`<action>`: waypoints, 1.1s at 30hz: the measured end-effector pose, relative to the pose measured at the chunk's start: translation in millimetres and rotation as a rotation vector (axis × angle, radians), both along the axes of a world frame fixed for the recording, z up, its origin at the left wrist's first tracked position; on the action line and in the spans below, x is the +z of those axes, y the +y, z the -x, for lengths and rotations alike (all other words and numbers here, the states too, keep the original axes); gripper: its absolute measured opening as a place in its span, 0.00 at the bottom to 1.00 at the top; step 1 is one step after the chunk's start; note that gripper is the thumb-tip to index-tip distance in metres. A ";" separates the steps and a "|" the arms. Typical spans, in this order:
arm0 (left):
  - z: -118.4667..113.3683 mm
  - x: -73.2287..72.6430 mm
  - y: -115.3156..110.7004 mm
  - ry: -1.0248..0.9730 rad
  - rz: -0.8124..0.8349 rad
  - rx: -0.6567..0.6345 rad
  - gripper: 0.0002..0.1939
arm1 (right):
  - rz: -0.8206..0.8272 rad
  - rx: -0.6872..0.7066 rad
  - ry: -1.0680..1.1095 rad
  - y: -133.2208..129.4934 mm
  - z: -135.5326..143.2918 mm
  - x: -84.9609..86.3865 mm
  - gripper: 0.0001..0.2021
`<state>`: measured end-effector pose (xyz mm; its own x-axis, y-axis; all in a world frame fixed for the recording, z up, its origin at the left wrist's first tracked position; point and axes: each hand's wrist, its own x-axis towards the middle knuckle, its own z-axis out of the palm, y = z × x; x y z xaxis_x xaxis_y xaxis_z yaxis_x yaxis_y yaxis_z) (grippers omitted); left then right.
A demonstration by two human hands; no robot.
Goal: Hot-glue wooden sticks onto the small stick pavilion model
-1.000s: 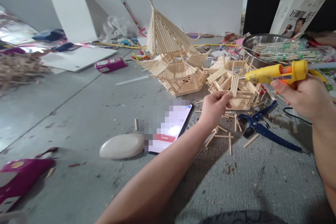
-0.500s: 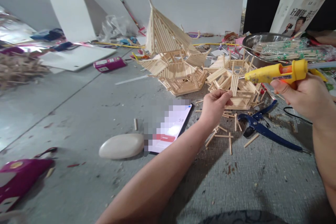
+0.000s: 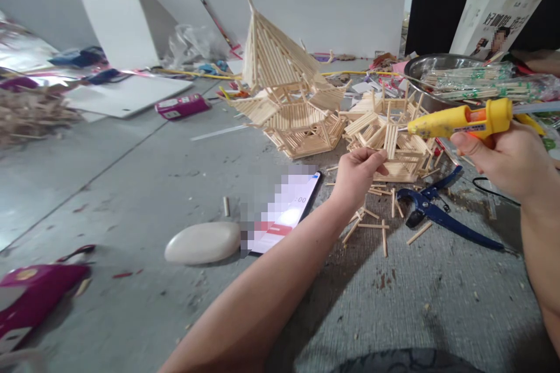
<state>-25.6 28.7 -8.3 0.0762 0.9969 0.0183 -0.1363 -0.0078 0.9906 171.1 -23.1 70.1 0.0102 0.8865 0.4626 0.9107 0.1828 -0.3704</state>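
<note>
My left hand [image 3: 359, 173] is closed in a pinch on the lower end of a small panel of wooden sticks [image 3: 391, 140], which stands upright in front of a smaller stick-built model [image 3: 365, 106]. In my right hand [image 3: 511, 157] is a yellow hot glue gun [image 3: 459, 119], a clear glue stick coming out of its back. The metal nozzle points left, close to the upper part of the panel; whether it touches, I cannot tell. Beside the smaller model stands a taller pagoda-like model [image 3: 289, 70] of the same sticks, with a pointed roof.
Blue-handled cutters [image 3: 446, 218] lie below the glue gun, among short cut sticks [image 3: 384, 239]. A phone [image 3: 291, 207] and a white rounded object [image 3: 203, 243] lie left of my forearm. At the back right, a metal bowl [image 3: 426, 64] holds wrapped sticks. Purple cans [image 3: 184, 106] lie on the left.
Both hands, the glue gun and the stick panel look practically still. The digits on the phone screen have changed, and the camera view has shifted very slightly.
</note>
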 end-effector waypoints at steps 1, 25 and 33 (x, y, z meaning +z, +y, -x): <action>0.0 0.2 0.0 -0.002 0.001 -0.002 0.11 | 0.002 -0.003 0.000 0.1 0.1 0.0 0.23; 4.7 7.7 0.2 0.065 0.102 -0.041 0.10 | -0.008 0.010 0.008 0.0 -0.3 0.4 0.24; 7.4 9.9 0.3 0.035 0.166 -0.068 0.12 | -0.021 0.016 0.000 0.3 -1.1 0.2 0.24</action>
<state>-32.9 28.9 1.6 0.1413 0.9785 -0.1503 -0.0964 0.1647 0.9816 172.2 -22.8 70.2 -0.0036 0.8764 0.4815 0.9078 0.2048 -0.3659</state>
